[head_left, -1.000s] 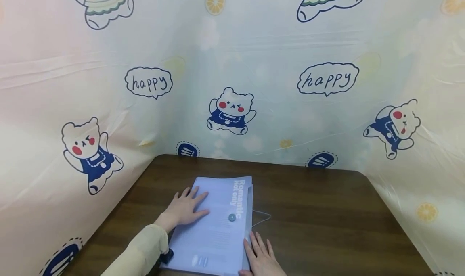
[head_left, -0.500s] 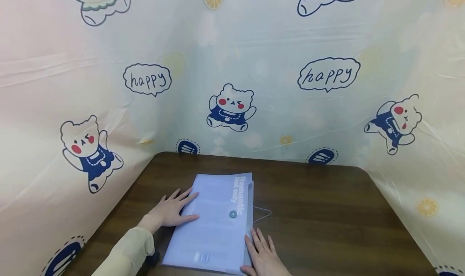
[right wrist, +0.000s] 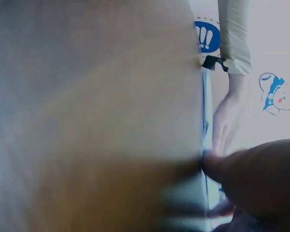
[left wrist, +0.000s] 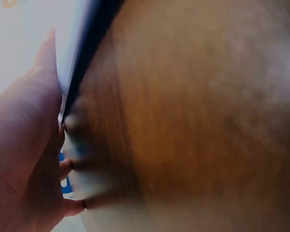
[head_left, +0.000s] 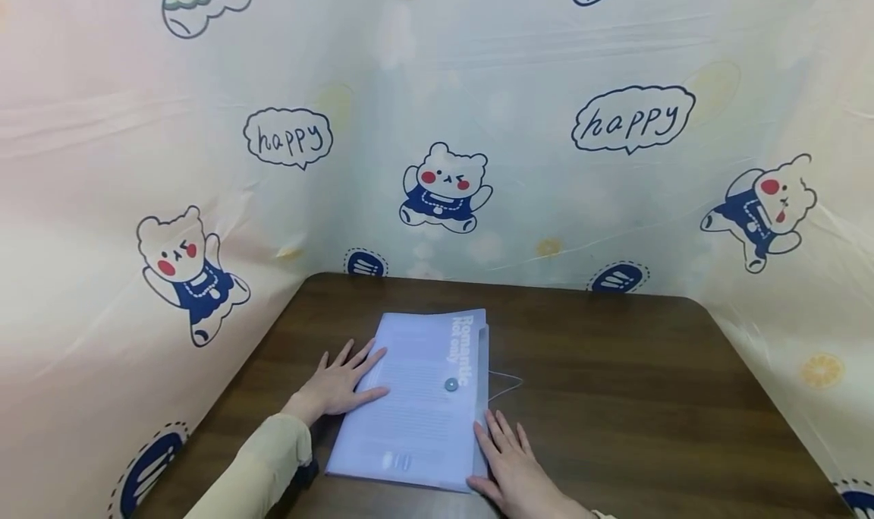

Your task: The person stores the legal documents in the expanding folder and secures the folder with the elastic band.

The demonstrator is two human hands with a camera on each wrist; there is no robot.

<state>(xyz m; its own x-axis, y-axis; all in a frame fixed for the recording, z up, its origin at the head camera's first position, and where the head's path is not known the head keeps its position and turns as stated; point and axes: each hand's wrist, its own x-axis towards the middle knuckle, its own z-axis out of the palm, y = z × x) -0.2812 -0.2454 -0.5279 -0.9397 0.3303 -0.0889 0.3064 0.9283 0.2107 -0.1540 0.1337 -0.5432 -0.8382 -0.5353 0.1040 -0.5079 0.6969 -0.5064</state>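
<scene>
A light purple document folder (head_left: 416, 405) with white lettering lies flat on the brown wooden table. A round blue-grey button (head_left: 451, 385) sits near its right side, and a thin elastic cord (head_left: 508, 382) loops out past that edge. My left hand (head_left: 337, 382) rests with spread fingers on the folder's left edge, some fingertips over its cover. At the lower right edge lies my right hand (head_left: 512, 462), fingers straight, its thumb touching the folder's corner. In the left wrist view the left hand (left wrist: 24, 140) is beside the folder's raised-looking edge (left wrist: 72, 53).
The wooden table (head_left: 614, 397) has rounded far corners. Behind and at both sides hangs a pale curtain (head_left: 519, 147) printed with bears and "happy" bubbles. A dark wrist strap (head_left: 306, 475) shows below the left sleeve (head_left: 262, 466).
The left hand slid left across the cover to the folder's left edge. The right hand stays at the right edge. The head view has tilted slightly downward.
</scene>
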